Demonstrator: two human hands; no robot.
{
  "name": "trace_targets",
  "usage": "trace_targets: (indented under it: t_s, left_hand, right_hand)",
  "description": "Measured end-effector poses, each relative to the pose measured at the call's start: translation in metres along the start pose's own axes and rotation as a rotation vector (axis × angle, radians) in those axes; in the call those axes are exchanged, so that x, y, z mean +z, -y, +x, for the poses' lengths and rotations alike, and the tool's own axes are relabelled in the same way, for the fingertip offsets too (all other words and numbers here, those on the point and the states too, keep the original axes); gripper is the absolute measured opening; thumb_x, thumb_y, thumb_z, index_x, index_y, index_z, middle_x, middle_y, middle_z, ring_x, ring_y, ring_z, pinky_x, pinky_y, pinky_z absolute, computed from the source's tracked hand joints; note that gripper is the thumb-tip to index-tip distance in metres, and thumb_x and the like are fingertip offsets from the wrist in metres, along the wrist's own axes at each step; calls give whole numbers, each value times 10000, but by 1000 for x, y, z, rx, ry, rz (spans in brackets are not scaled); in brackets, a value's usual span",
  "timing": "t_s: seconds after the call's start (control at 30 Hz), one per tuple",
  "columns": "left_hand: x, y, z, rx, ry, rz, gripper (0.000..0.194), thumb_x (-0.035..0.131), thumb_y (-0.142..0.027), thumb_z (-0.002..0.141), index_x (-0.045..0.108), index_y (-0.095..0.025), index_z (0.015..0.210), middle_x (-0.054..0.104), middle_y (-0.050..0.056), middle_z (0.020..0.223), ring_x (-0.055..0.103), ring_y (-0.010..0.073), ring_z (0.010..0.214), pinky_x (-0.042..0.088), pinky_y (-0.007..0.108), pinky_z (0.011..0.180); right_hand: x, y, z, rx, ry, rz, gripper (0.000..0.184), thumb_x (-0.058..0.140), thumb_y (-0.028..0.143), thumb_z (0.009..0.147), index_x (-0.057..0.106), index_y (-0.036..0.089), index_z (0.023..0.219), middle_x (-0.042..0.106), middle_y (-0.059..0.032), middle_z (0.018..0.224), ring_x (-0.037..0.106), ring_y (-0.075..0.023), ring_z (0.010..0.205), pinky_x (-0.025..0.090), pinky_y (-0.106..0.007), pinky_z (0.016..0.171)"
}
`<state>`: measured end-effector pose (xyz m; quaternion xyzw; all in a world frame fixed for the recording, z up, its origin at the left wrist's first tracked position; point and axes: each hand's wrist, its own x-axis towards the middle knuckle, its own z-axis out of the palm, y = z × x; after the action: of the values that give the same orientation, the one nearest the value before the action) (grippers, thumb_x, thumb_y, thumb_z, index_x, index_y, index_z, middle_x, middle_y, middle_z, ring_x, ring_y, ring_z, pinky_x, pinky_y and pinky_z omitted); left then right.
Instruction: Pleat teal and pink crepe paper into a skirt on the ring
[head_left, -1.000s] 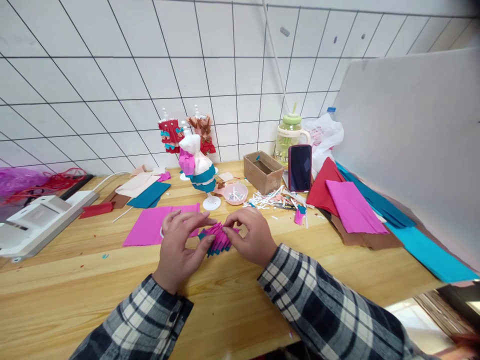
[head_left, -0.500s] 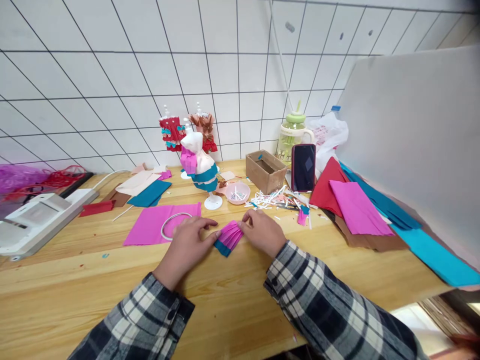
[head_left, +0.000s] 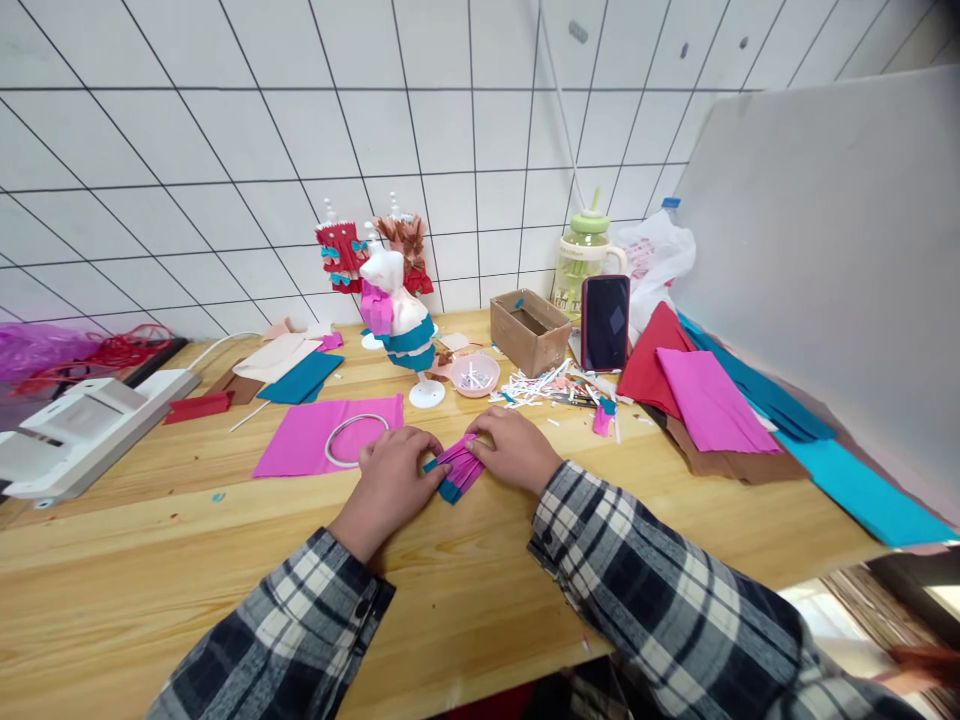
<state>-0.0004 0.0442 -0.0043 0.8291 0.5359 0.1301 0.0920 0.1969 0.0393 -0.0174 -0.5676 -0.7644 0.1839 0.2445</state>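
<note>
Between my hands is a small pleated piece of crepe paper (head_left: 466,468), pink with a teal band along its lower edge. My right hand (head_left: 516,448) pinches its upper right end. On its left side, my left hand (head_left: 394,482) has thumb and fingers closed on the folds. A silver ring (head_left: 330,447) lies beside my left hand on a flat pink paper sheet (head_left: 289,440). Just behind my hands stands a small white dress form (head_left: 384,268) wearing pink, pale and teal paper.
Behind are a cardboard box (head_left: 525,335), a pink dish (head_left: 475,374), scattered white paper strips (head_left: 536,385), a phone (head_left: 605,322) and a green-lidded bottle (head_left: 587,250). Coloured paper sheets (head_left: 720,400) lie right. A white power strip (head_left: 97,435) sits left, near teal paper (head_left: 304,378).
My left hand has moved onto the pleated paper and closed on its left side, where a teal edge now shows folded up. My right hand keeps its pinch. The view has shifted slightly.
</note>
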Motion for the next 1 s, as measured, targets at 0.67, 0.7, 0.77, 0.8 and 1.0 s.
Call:
trace_targets:
  t_s: [0.67,0.7,0.77,0.8,1.0]
  left_hand:
    - [-6,2,0,193,-111,-62,283,546,-373,871,647,-221,1087,675,72,1039,588,253,992,430,406,872]
    - [-6,2,0,190,-117,-50,338,550,-425,868,640,-216,1118,658,85,1105,569,267,1045,425,420,901]
    - [-5,2,-2,186,-101,-22,484,568,-538,835,609,-217,1195,612,101,1233,516,301,1150,396,465,964]
    - [-4,1,-3,193,-78,-6,568,584,-589,804,584,-221,1236,593,104,1276,492,318,1187,368,498,995]
    - [-6,-5,-8,245,-19,75,729,693,-609,684,532,-249,1297,621,104,1230,482,353,1185,155,641,1070]
  right_hand:
    - [-5,0,-2,-132,32,-36,265,546,108,781,691,194,984,702,-53,1003,589,-199,994,422,-323,917]
    - [-5,0,-2,-117,30,-32,257,549,115,783,686,195,985,702,-51,1003,591,-198,991,426,-320,907]
    - [-6,1,-2,-87,21,-12,260,557,119,776,665,194,999,701,-44,1005,595,-197,988,433,-314,888]
    - [-6,1,-2,-75,18,-2,276,560,115,769,653,192,1018,701,-41,1003,598,-196,985,435,-312,882]
    - [-13,-2,-4,-147,87,-10,362,576,177,813,615,186,1173,696,-59,1068,607,-203,1012,426,-333,914]
